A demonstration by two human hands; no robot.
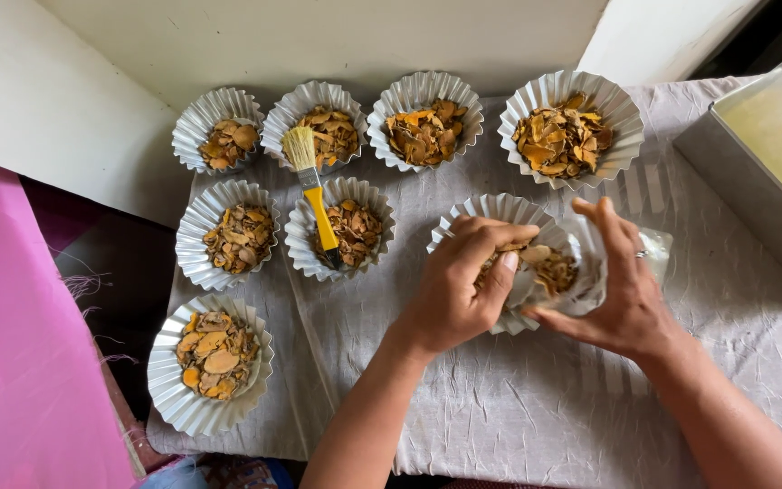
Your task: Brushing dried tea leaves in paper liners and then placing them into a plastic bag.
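From the head camera, seven crinkly silver paper cups already held dried orange-brown chips, and an eighth cup [477, 217] sat under the hands, partly filled as far as I could see — so most of the filling looked done, I think. The left hand [459, 285] had its fingers pinched shut on some chips [549, 267] over that cup. The right hand [622, 285] was curled around a clear plastic bag [590, 263] of chips, held just beside the cup. A yellow-handled brush [311, 186] lay across two cups. A grey box [753, 172] with pale yellow stuff inside stood at the right — no labels showed. All sat on a grey cloth [518, 407].
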